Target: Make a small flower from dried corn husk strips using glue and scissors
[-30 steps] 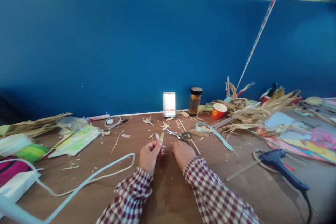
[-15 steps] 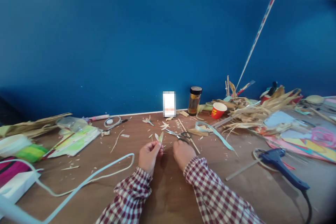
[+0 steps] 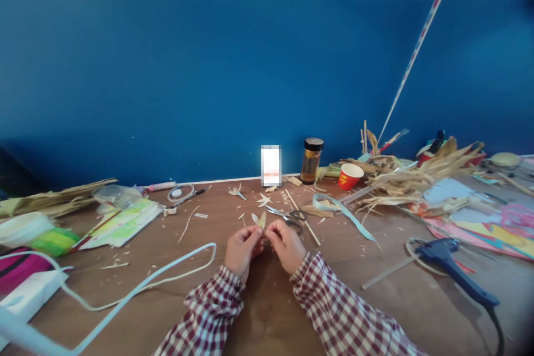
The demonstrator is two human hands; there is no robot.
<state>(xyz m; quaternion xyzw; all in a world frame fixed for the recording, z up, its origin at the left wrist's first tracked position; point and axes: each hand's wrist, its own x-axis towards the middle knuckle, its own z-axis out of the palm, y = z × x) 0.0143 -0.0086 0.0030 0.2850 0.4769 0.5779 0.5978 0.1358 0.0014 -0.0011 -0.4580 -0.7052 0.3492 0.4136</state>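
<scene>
Between thumb and fingers, my left hand (image 3: 242, 249) pinches a small pale flower of husk petals (image 3: 259, 220), its petals pointing up. My right hand (image 3: 287, 245) is closed beside it, fingertips close to the flower's base; whatever they hold is too small to make out. Just beyond the right hand lie scissors (image 3: 297, 214) with dark handles and a thin wooden stick (image 3: 308, 225). Farther back on the table are a star-shaped husk piece (image 3: 264, 200) and another small flower with a bluish stem (image 3: 237, 192).
A blue glue gun (image 3: 459, 258) lies at the right, near heaped dry husks (image 3: 434, 169). A red paper cup (image 3: 350, 177) and a lidded jar (image 3: 312, 161) stand at the back. A pale cable (image 3: 167, 267) loops across the left, before a painted sheet (image 3: 125, 225).
My right hand has risen and moved left from the table near the scissors to the flower's base. My left hand still holds the flower. The view has shifted slightly.
</scene>
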